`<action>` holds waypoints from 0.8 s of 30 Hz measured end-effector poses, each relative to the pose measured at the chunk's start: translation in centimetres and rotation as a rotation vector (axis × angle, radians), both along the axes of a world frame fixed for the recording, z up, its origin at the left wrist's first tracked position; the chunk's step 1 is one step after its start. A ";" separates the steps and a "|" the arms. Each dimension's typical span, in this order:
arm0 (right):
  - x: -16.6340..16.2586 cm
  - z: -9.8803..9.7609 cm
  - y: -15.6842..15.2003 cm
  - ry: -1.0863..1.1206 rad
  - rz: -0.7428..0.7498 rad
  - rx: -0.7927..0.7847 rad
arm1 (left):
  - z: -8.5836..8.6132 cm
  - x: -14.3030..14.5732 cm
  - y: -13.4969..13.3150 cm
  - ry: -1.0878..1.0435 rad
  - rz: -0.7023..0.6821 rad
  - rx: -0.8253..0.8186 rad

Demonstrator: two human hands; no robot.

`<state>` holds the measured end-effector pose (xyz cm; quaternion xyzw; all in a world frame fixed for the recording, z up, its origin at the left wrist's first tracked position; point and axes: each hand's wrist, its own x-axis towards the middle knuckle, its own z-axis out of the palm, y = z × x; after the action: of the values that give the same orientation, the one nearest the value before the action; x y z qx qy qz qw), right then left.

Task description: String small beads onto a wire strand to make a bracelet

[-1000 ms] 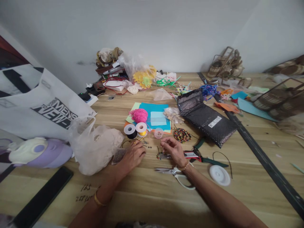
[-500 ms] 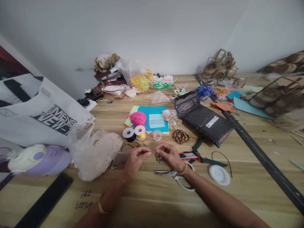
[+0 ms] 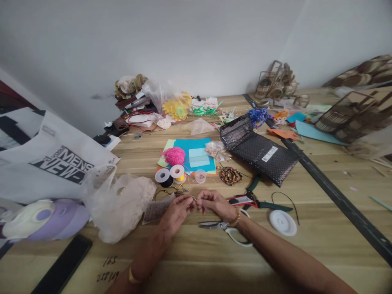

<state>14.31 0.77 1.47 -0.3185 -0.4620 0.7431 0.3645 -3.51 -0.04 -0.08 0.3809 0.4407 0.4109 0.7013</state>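
Note:
My left hand [image 3: 180,208] and my right hand [image 3: 214,202] meet at the middle of the table, thumbs and fingers pinched. Between the fingertips is a tiny piece, too small to name. Small beads on a string hung under my right fingers a moment ago; the fingers now mostly hide them. Scissors [image 3: 226,226] with white handles lie just below my right wrist. Beyond the hands are a black thread spool [image 3: 164,178], a yellow thread spool [image 3: 178,174], a small clear pink spool [image 3: 200,176] and a coil of coloured beads [image 3: 231,176]. A clear packet [image 3: 154,210] lies by my left hand.
A pink yarn ball [image 3: 174,156] rests on coloured paper [image 3: 196,145]. Right of it lie a black bubble mailer [image 3: 263,153], a red cutter [image 3: 243,200] and a white spool [image 3: 283,223]. A plastic bag [image 3: 122,204] and a phone [image 3: 63,263] are at left.
My hands have come together, the left moving right toward the right hand, so the gap between their fingertips has closed. The view has shifted slightly.

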 end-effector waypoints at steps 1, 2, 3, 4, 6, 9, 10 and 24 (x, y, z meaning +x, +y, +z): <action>0.0 0.0 0.0 0.009 0.009 0.002 | -0.1 -0.1 0.0 0.018 -0.010 0.012; 0.0 -0.1 0.0 0.015 0.019 0.002 | -0.2 -0.1 0.0 0.024 -0.014 0.013; 0.0 -0.1 0.0 0.020 0.028 0.001 | -0.2 -0.1 0.0 0.018 -0.013 0.003; 0.0 -0.1 0.0 0.023 0.037 0.000 | -0.2 -0.1 0.0 0.002 -0.012 -0.012; 0.1 -0.1 0.1 0.027 0.052 -0.001 | -0.1 -0.1 0.0 -0.031 -0.009 -0.031; 0.2 -0.2 0.1 0.027 0.070 0.006 | 0.3 0.1 0.0 -0.009 -0.021 -0.013; 0.2 -0.2 0.1 0.027 0.074 0.008 | 0.5 0.2 -0.1 0.015 -0.030 -0.001; 0.3 -0.6 0.2 0.041 0.093 0.005 | 1.4 0.6 -0.3 -0.074 -0.011 -0.085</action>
<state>14.65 0.99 0.83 -0.2803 -0.4706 0.7646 0.3396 -2.88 -0.37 1.30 0.3376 0.4296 0.4016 0.7350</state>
